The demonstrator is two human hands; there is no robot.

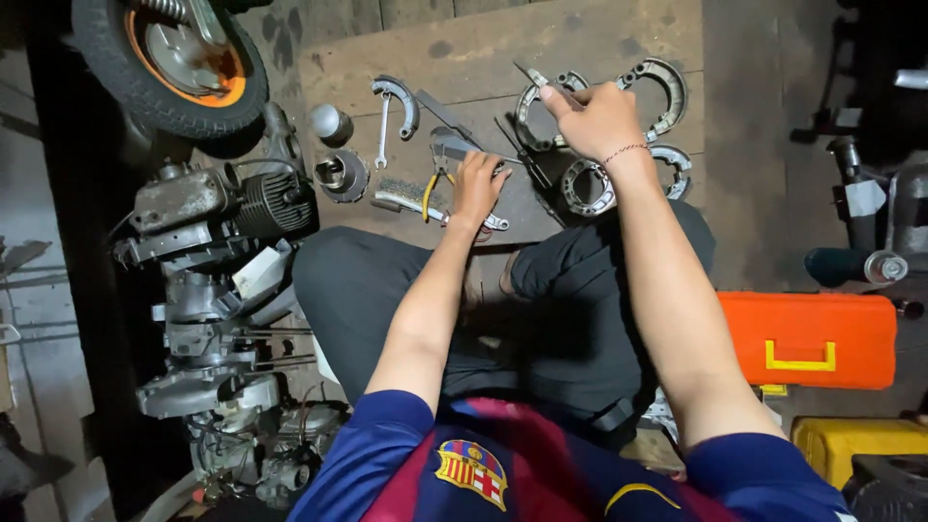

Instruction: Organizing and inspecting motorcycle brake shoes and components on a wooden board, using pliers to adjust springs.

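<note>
On wood floor | brake shoes (667,92) x4 | wrench (384,130) x1 | L hand (478,184) pinching small part, near yellow-grip pliers (432,188) | R hand (594,116) gripping thin metal tool (531,74)

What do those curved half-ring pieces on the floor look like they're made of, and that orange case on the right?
The curved half-ring pieces look like bare cast metal: dull grey with a slight sheen, possibly aluminium or steel. The orange case looks like moulded plastic: even, bright colour, smooth rounded edges and a yellow latch.

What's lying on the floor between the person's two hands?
In the head view, a dark screwdriver lies on the wooden floor between the left hand and the right hand.
</note>
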